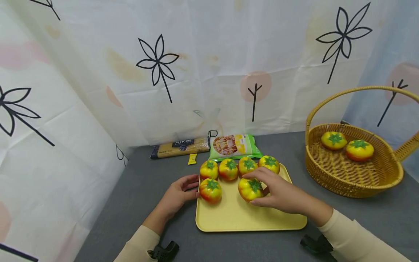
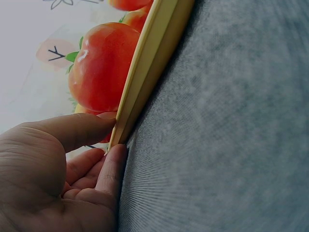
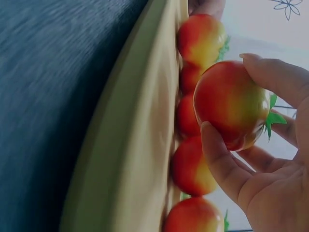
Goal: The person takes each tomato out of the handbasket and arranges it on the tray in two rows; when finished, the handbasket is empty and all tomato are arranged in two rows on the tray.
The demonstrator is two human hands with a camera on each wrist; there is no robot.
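Note:
My right hand (image 1: pixel 283 193) holds a red-and-yellow toy tomato (image 1: pixel 250 189) with a green leafy top, thumb and fingers curled round its sides. In the right wrist view this tomato (image 3: pixel 231 104) is lifted over the yellow tray (image 3: pixel 145 125). At the tray's left edge, my left hand (image 1: pixel 178 194) grips the rim; the left wrist view shows the thumb on the tray rim (image 2: pixel 140 72) and fingers against its outer side. Several tomatoes (image 1: pixel 228 169) form a row along the tray's back, and one more tomato (image 1: pixel 210 191) sits in front at the left.
To the right stands a wicker basket (image 1: pixel 351 187) with a tall handle and two tomatoes (image 1: pixel 359 150) inside. Behind the tray lie a spaghetti pack (image 1: pixel 183 146), a green-and-white food bag (image 1: pixel 232 145) and a small yellow packet (image 1: pixel 192 159). A patterned curtain hangs behind the grey table.

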